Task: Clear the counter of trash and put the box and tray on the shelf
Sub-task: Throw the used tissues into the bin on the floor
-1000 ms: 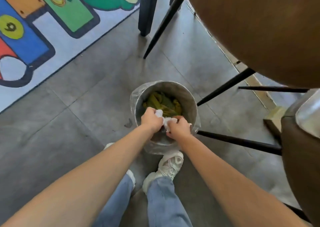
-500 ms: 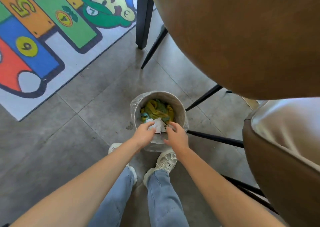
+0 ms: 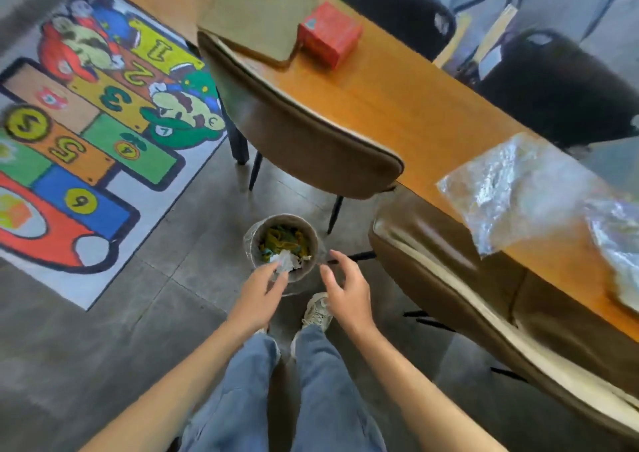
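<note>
A small round trash bin (image 3: pixel 255 244) lined with clear plastic stands on the floor; crumpled white paper (image 3: pixel 287 260) lies in it on top of yellow and green scraps. My left hand (image 3: pixel 257 296) hovers at the bin's near rim, fingers apart, holding nothing. My right hand (image 3: pixel 345 291) is open to the right of the bin. On the orange wooden counter (image 3: pixel 397 106) sit a red box (image 3: pixel 328 35) and a flat beige tray (image 3: pixel 256 19). Crinkled clear plastic wrap (image 3: pixel 525 189) lies on the counter at the right.
Two brown leather chairs (image 3: pixel 311 133) (image 3: pixel 466 296) stand between me and the counter. Dark chairs (image 3: pixel 553 85) are on the far side. A colourful numbered play mat (image 3: pixel 86 133) covers the grey tiled floor at left. My shoes and jeans are below the hands.
Both hands have let go of the white paper, which now lies in the bin, and have pulled back. The view has lifted, so the counter with box and tray is now in sight.
</note>
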